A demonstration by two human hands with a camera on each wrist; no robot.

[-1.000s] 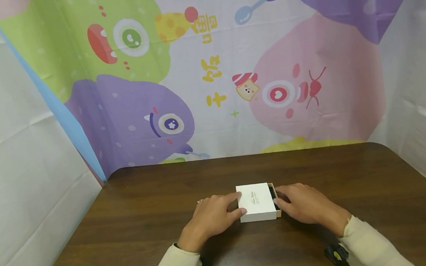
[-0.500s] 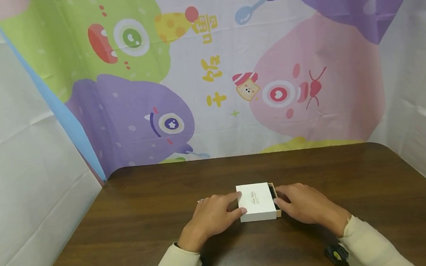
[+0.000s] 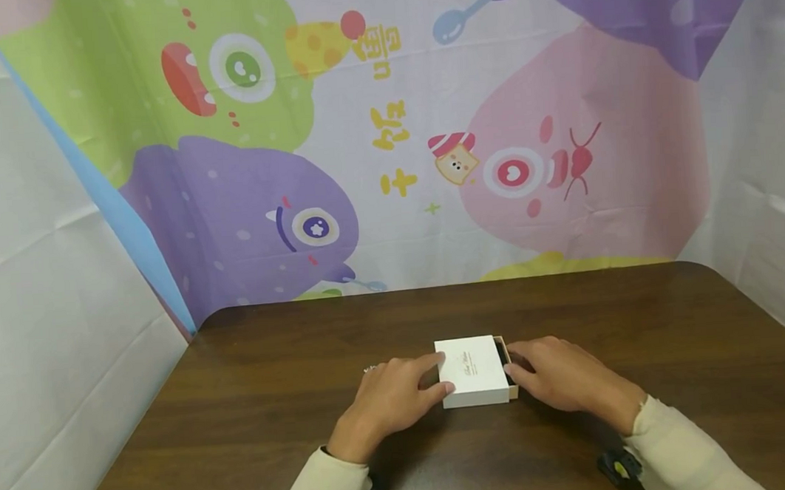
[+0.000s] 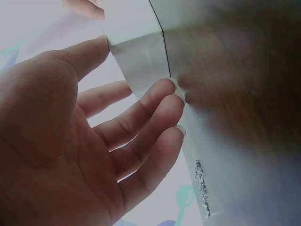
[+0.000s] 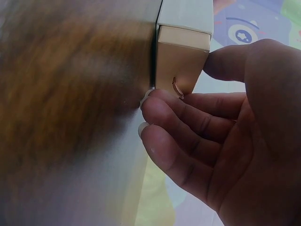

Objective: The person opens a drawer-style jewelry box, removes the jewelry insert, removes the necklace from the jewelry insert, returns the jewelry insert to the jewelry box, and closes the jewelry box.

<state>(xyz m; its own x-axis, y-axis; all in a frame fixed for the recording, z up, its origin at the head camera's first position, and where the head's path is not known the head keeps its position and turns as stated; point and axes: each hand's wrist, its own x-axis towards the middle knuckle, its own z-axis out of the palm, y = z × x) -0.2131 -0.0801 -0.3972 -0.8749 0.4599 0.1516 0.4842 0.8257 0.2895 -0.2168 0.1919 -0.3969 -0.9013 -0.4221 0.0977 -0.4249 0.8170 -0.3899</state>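
On the brown table lies a white slide-out gift box [image 3: 471,370] with gold script on its top. Its tan inner drawer [image 5: 181,61] sticks out a little at the right end, showing a dark inside and a small ribbon pull tab [image 5: 177,88]. My left hand [image 3: 392,395] touches the sleeve's left end with thumb and index fingertips, other fingers loosely bent below. At the drawer end, my right hand [image 3: 568,375] rests thumb and index fingertips on the edge, its remaining fingers relaxed. Mostly hidden behind my left hand is a silver chain [image 4: 202,188] on the table.
The dark wooden table [image 3: 292,354] has rounded far corners. Behind it hangs a cartoon-printed cloth [image 3: 405,237], with a pale cloth wall [image 3: 54,277] on the left and another on the right.
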